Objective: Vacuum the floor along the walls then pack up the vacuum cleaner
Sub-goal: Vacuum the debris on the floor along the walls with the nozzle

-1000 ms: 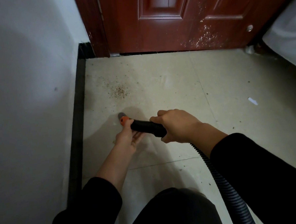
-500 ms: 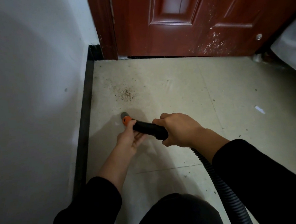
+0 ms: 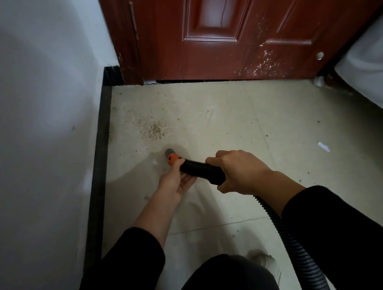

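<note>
White wall and black skirting [image 3: 101, 171] run down the left, and just off them a patch of crumbs [image 3: 155, 130] lies on the tiled floor [image 3: 218, 121], a little ahead of the grey tip of the vacuum wand [image 3: 200, 171], which is held low near the skirting. The left hand [image 3: 177, 183] cradles the wand from below, thumb over its orange collar, and the right hand [image 3: 240, 171] is wrapped round the black grip, where I'd judge a light, stiff tube is best taken, while the ribbed hose [image 3: 290, 235] trailing right looks soft and likely to drag. No canister or bin shows, so what it has collected I cannot tell.
</note>
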The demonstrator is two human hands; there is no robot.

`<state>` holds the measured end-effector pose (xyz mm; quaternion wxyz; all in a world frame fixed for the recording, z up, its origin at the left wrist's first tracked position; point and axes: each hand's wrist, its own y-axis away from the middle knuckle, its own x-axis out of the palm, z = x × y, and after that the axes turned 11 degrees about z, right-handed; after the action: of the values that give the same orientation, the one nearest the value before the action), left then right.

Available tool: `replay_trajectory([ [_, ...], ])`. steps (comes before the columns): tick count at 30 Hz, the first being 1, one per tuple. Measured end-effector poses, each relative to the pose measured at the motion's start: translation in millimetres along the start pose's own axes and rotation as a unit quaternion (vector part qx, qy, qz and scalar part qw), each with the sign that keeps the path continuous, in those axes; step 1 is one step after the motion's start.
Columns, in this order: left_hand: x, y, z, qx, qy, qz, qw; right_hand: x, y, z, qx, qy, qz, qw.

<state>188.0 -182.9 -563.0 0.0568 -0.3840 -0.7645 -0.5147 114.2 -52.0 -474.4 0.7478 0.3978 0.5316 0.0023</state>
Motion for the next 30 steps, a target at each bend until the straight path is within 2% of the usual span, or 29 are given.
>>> replay_trajectory([
  [8, 28, -14, 14, -0.025, -0.022, 0.021, 0.999, 7, 16, -26, 0.041, -0.035, -0.001, 0.999],
  [21, 48, -60, -15, 0.010, -0.065, 0.024, 0.998, -1, -21, -49, 0.067, -0.066, -0.059, 0.994],
  [30, 41, -69, -30, 0.015, -0.066, 0.023, 0.997, -6, -38, -45, 0.051, -0.061, -0.073, 0.994],
])
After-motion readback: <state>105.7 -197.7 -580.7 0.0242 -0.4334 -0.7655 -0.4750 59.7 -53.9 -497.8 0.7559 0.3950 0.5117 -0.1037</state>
